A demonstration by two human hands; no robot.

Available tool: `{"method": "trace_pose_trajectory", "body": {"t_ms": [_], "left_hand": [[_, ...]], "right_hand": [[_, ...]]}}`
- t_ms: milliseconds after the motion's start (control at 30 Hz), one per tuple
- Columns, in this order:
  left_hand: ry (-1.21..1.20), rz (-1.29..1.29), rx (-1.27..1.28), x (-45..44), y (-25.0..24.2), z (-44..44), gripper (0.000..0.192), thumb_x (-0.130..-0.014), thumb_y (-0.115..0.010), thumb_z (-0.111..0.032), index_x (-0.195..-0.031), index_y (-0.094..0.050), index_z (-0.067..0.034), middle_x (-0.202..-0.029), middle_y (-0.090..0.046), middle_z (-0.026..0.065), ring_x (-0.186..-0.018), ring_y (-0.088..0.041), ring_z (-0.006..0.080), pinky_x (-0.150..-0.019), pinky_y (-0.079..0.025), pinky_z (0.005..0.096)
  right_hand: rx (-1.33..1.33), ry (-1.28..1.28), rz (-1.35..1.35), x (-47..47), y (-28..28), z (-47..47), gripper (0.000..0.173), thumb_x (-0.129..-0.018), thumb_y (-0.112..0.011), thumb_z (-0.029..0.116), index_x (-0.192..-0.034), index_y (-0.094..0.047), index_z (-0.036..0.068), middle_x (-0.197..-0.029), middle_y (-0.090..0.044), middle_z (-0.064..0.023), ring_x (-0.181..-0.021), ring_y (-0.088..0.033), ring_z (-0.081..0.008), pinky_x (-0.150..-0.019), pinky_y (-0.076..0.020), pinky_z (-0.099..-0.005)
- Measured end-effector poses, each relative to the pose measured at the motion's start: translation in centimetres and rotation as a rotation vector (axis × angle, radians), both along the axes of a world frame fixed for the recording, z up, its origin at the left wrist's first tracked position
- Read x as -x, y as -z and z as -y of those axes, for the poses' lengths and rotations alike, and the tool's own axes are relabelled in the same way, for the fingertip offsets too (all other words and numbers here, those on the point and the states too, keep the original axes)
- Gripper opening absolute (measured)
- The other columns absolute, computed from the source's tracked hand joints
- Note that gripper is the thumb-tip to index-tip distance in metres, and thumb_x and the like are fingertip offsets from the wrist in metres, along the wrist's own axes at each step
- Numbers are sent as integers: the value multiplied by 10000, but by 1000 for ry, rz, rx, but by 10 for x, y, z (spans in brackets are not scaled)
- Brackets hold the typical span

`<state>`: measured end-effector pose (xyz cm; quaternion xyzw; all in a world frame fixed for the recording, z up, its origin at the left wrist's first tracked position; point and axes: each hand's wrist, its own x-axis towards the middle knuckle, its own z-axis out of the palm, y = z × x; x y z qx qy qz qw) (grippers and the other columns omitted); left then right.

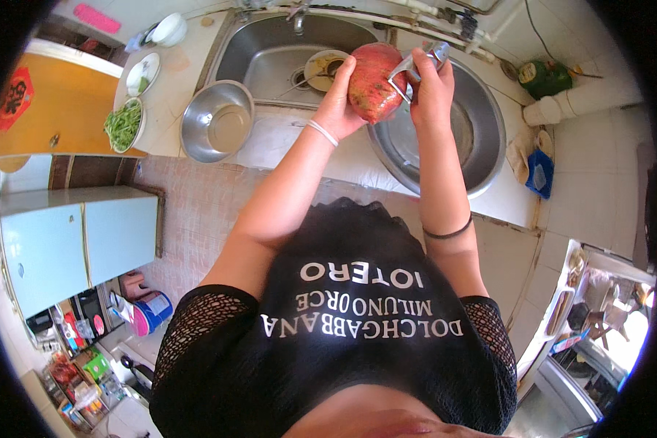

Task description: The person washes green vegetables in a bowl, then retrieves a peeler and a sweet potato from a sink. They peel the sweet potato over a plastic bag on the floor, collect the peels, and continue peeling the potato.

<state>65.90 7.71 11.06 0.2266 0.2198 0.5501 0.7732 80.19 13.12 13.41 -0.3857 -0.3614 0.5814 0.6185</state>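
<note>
My left hand (339,104) grips a large reddish root vegetable (376,82), perhaps a sweet potato, from its left side. A metal peeler (410,74) is in my right hand (433,87), its head against or very close to the vegetable's right side. Both hands are raised over the counter's front, between the sink and a wide metal basin (479,142) under my right forearm. Behind the vegetable, a bowl (313,70) with yellowish contents sits in the steel sink (252,60).
Left of the sink stand a steel bowl (241,101), a bowl of green leaves (125,125) and a white dish (152,68). A faucet (299,24) rises behind the sink. Pipes (580,104) and a green container (545,78) are at the right wall.
</note>
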Motion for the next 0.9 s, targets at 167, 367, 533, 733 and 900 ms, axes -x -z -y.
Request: {"method": "trace_pose_trajectory", "body": {"t_ms": [167, 367, 533, 733, 900], "left_hand": [[-61, -32, -30, 12, -2, -19, 685, -884, -509, -591, -1391, -399, -144, -1363, -494, 98, -1193, -532, 304, -921, -461, 599], [-199, -114, 26, 62, -2, -23, 644, -858, -549, -588, -1321, -473, -148, -1292, -549, 87, -1136, -564, 283, -886, -489, 545], [-323, -133, 256, 110, -3, 12, 686, -845, -552, -606, -1317, -467, -116, -1274, -551, 134, -1109, -580, 308, -862, -501, 542], [-316, -91, 266, 166, -6, 41, 631, -885, -511, -579, -1311, -459, -116, -1261, -554, 111, -1100, -589, 275, -853, -522, 469], [-449, -112, 175, 214, -10, 52, 523, -914, -515, -508, -1269, -480, -125, -1225, -574, 82, -1088, -599, 228, -864, -532, 398]], "right_hand": [[-2, 39, -74, 13, -5, -9, 186, -858, -671, 140, -945, -514, 92, -879, -540, -8, -764, -543, -125, -637, -522, -310], [-36, -63, -223, 39, -4, -14, 188, -907, -644, 166, -968, -495, 70, -920, -585, -45, -815, -605, -191, -707, -577, -369], [-40, -191, -217, 95, -10, -4, 201, -895, -657, 155, -1003, -513, 66, -943, -588, -31, -867, -595, -172, -757, -574, -391], [-104, -417, -74, 186, -20, 17, 382, -788, -722, 70, -1118, -530, 52, -899, -553, 6, -825, -556, -102, -723, -485, -263], [-274, -405, 131, 254, -28, 32, 464, -764, -753, 133, -1141, -493, 60, -899, -529, -3, -800, -529, -102, -744, -476, -276]]}}
